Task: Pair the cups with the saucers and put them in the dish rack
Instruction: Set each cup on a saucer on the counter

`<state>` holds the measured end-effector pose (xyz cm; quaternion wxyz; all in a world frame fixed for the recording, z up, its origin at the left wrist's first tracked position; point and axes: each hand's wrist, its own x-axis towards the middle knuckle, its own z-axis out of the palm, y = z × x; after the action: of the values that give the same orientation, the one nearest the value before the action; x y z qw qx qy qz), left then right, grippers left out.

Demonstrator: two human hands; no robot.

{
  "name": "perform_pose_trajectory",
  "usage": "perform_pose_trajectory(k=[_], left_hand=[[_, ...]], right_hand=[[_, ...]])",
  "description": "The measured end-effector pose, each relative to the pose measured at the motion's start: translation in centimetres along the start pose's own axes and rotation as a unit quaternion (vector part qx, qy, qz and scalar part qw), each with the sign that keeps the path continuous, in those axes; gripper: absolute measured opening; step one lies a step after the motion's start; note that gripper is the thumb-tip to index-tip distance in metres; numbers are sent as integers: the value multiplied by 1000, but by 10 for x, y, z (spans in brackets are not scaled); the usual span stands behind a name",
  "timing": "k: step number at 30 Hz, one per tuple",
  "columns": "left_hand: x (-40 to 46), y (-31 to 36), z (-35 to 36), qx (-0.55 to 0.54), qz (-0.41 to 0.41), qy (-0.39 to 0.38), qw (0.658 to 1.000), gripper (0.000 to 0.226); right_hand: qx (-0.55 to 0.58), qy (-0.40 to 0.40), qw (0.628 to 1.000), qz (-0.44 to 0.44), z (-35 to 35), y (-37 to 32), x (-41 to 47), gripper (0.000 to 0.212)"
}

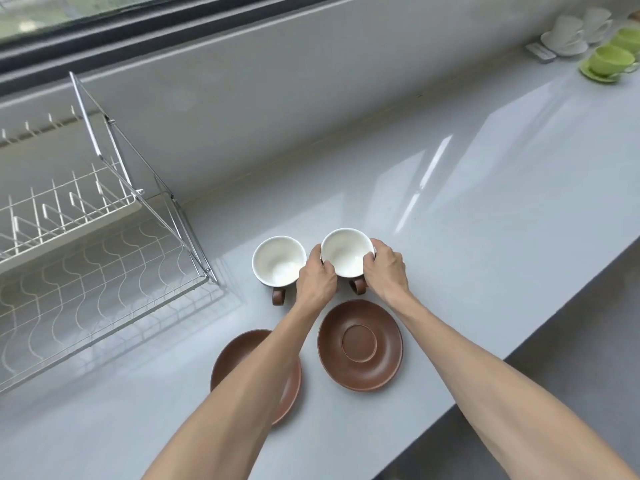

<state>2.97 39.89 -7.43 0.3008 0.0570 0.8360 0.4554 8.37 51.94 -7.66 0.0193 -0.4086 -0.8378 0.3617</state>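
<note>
Two brown cups with white insides stand side by side on the grey counter. My left hand (316,276) and my right hand (385,268) both grip the right cup (346,252) by its sides; its brown handle points toward me. The left cup (277,259) stands free just left of my left hand. Two brown saucers lie nearer to me: the right saucer (360,344) is fully visible, the left saucer (287,386) is partly hidden under my left forearm. The wire dish rack (104,258) stands at the left with nothing in it.
At the far right corner stand green cups on green saucers (609,62) and white cups on saucers (568,34). A window runs along the back wall. The counter's front edge runs diagonally at the right, with floor below it.
</note>
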Motion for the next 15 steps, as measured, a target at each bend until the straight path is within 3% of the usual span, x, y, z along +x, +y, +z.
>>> perform_pose_trajectory(k=[15], left_hand=[[-67, -8, -13, -35, 11, -33, 999, 47]], right_hand=[[23, 37, 999, -3, -24, 11, -78, 40]])
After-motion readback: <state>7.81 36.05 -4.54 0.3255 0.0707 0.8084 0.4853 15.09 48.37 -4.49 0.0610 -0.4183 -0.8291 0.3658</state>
